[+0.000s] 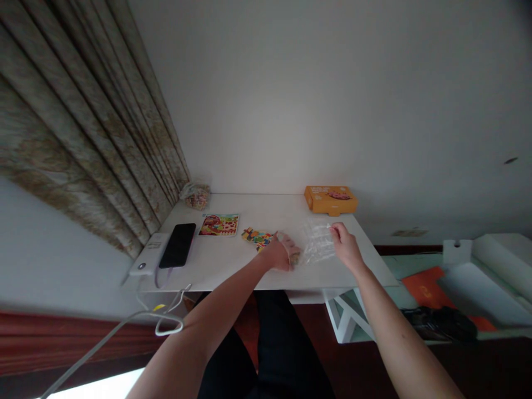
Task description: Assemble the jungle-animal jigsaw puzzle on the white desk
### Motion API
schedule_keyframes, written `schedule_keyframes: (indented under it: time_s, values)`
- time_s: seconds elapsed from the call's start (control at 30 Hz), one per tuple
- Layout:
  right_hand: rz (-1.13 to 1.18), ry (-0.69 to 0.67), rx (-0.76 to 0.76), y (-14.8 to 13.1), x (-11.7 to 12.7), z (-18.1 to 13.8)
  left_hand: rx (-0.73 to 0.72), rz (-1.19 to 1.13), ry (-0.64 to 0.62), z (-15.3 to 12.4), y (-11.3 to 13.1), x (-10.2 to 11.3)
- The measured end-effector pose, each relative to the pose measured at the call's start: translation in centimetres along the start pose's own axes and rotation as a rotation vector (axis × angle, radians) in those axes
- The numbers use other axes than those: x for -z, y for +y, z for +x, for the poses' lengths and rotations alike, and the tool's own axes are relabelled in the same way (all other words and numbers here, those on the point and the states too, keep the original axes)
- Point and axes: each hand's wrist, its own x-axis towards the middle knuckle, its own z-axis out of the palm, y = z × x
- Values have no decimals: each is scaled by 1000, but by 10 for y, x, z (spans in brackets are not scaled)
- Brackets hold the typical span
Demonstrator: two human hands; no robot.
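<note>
My right hand (344, 244) pinches the edge of a clear plastic bag (318, 242), which spreads out crumpled above the white table (224, 257). Just left of the bag, my left hand (283, 252) is curled down near the tabletop, its fingers closed. A small patterned bit shows under those fingers, too blurred to name. Beside that hand lies a loose pile of colourful flat cut-out pieces (256, 238), partly hidden by it. Farther left, a printed picture card (219, 225) with a farm scene lies flat.
At the back right stands an orange box (331, 200). A knotted bag of small pieces (197, 196) sits in the back left corner. A black phone (178, 245) rests on a white box (148, 255), with a cable (112, 334) nearby. Shoes (440, 323) and an open box are at the right.
</note>
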Motion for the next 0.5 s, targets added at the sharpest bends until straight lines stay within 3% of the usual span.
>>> schedule_keyframes:
  time_s: [0.33, 0.43, 0.5]
  values:
    - [121, 201, -74, 46, 60, 10, 107, -17, 113, -12, -5, -7]
    - [270, 265, -161, 41, 63, 4, 177, -217, 273, -9, 12, -9]
    - [424, 323, -231, 32, 56, -1, 303, -503, 397, -5, 30, -10]
